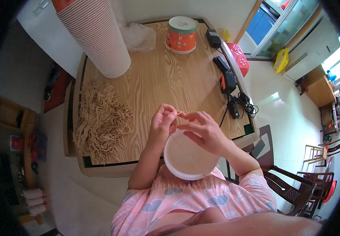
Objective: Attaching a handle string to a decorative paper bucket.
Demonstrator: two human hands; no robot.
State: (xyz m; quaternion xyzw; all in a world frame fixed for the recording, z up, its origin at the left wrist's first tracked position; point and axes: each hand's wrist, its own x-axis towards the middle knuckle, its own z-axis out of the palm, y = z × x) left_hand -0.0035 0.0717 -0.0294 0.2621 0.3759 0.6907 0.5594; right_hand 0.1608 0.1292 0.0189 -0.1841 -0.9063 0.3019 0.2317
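Ideally, the left hand (163,121) pinches the strand (182,147) firmly, clear of the white tub (177,164); right hand's (207,133) grip unclear.

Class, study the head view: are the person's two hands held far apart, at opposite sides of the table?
No: the left hand and right hand nearly meet by the open white tub's far rim.

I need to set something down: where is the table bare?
The table's middle, between string pile and black adapters, nearer than the orange tub. Crowded: left side, with string and cup stack; right edge, with adapters and cables.
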